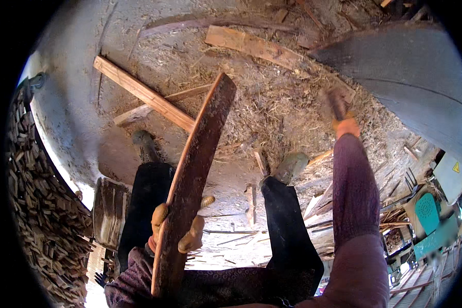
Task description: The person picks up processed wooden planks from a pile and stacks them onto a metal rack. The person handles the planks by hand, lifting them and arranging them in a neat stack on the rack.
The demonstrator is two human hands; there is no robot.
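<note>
My left hand [192, 237], in a tan work glove, is wrapped round the lower part of a long brown wooden board [203, 138]. The board stands up at a slant in front of me, its far end leaning to the right. My right arm reaches far forward to the right. At its end my right hand [348, 127], in an orange glove, is closed round a short dark brown thing [337, 101], too blurred by motion to name. Under it lies a flat piece of wood [344, 90] among chips and straw-like debris.
Two crossed wooden strips [143, 92] lie left of the board, and a wide plank [251, 45] lies farther off. A grey panel [395, 66] bounds the right. Stacked wood [41, 205] fills the far left. A turquoise chair-like thing [427, 213] stands at right. My shoes flank the debris.
</note>
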